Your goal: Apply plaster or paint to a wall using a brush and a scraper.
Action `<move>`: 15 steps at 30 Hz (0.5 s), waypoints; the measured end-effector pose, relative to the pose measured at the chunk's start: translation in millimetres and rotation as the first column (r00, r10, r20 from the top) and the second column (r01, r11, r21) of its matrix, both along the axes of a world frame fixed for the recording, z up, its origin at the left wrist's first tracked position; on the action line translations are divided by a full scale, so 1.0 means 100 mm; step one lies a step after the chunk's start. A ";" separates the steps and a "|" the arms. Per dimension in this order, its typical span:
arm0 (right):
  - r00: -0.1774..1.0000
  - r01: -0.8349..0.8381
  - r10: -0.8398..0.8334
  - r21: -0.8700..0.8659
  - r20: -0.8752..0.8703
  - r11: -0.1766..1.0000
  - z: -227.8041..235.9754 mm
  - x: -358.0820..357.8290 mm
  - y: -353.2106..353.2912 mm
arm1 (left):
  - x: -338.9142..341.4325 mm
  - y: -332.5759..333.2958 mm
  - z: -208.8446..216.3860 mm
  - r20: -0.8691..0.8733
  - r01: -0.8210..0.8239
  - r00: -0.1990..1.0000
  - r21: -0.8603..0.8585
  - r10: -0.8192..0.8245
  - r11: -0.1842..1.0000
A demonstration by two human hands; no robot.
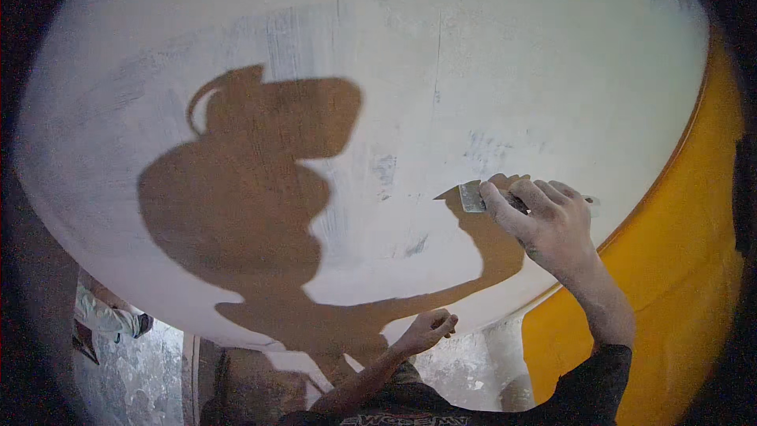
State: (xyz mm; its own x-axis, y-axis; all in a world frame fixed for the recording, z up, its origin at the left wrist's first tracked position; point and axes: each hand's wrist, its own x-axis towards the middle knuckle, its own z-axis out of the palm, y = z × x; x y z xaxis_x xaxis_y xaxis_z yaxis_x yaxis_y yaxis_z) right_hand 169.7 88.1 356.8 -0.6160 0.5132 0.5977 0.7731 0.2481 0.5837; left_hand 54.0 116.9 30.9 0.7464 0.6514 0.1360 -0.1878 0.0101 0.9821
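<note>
A large curved white panel [489, 47] fills most of the head view, marked with grey streaks and smears. My right hand [556, 225], dusted pale, is closed around a small flat putty knife [471, 196]. Its blade points left and lies against or very close to the panel's right half. Lower down, my left hand [426, 331] is held in front of my body with its fingers curled. Whatever it may hold is hidden by the fingers. It appears apart from the panel.
A yellow panel [662, 268] borders the white one on the right and below. My shadow [252, 189] falls across the white surface. At the lower left, part of another person [110, 315] in light clothing shows beyond the panel's edge, above a worn, patchy floor [146, 379].
</note>
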 end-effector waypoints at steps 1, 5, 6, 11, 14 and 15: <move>1.000 0.015 -0.015 -0.014 -0.014 1.000 0.00 -0.01 0.00 | -0.01 0.01 0.01 -0.026 -0.007 1.000 0.005 0.007 1.000; 0.998 -0.015 0.015 -0.004 -0.060 1.000 -0.07 0.05 0.04 | -0.09 -0.02 0.02 -0.025 -0.007 1.000 -0.015 0.007 1.000; 0.998 -0.025 0.025 -0.005 -0.060 1.000 -0.07 0.05 0.05 | -0.12 -0.01 0.02 -0.025 -0.017 1.000 -0.016 0.017 1.000; 0.999 -0.026 0.025 -0.004 -0.032 1.000 -0.09 0.12 0.17 | -0.21 0.02 -0.02 -0.108 -0.092 0.990 -0.021 0.089 0.996; 0.993 -0.106 0.107 0.025 -0.043 0.994 -0.12 0.04 0.29 | -0.23 0.07 -0.05 -0.114 -0.095 0.988 0.048 0.100 0.994; 0.993 -0.110 0.111 0.026 -0.046 0.994 -0.13 -0.02 0.31 | -0.26 0.07 -0.04 -0.117 -0.099 0.988 0.049 0.105 0.994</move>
State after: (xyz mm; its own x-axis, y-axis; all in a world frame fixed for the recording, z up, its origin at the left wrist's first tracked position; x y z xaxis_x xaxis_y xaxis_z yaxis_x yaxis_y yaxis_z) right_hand 167.6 119.4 343.9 -0.6391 0.4287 0.6386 0.7684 0.3204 0.5540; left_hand 28.2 124.0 27.3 0.6889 0.7204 0.0800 -0.0674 -0.0462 0.9967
